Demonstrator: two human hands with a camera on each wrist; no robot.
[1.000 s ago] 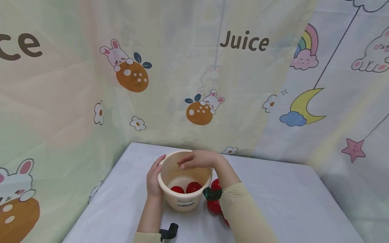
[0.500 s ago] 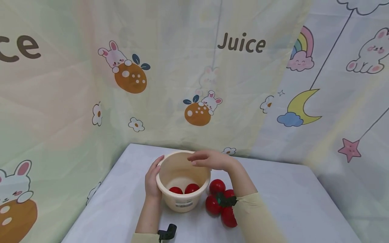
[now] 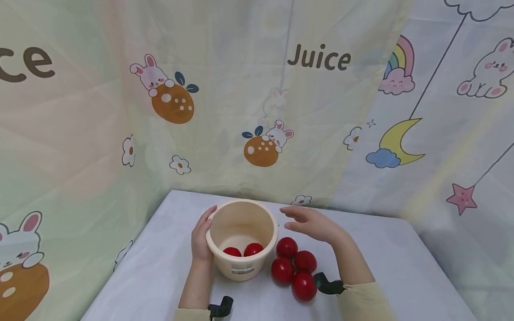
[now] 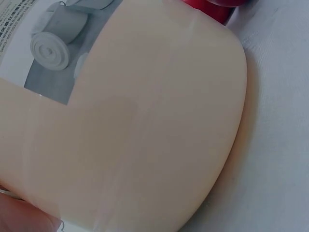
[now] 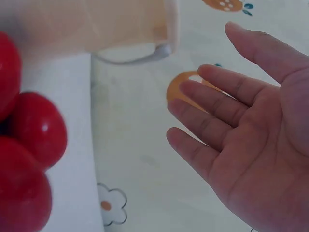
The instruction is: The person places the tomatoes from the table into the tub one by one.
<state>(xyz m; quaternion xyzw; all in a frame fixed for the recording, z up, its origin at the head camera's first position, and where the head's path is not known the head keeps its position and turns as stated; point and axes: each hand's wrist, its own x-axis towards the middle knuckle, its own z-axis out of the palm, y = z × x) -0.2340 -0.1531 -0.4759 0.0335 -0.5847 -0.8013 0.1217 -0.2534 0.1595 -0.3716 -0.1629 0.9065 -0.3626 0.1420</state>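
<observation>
A cream plastic bucket stands on the white table, its mouth tipped toward me, with two red balls showing at its bottom. My left hand holds the bucket's left side, fingers curved along the wall at the rim; in the left wrist view a fingertip lies against the cream wall. To the right of the bucket my right hand is raised above the table with nothing in it. Its palm and spread, straight fingers show in the right wrist view. Several red balls cluster below it.
The white table reaches back to a printed curtain that hangs behind and along both sides. A grey bucket handle hangs at the rim in the right wrist view. A printed label is stuck on the bucket.
My right hand has moved from over the bucket's mouth out to the right, uncovering the red balls on the table. The left hand stays on the bucket, which keeps its place.
</observation>
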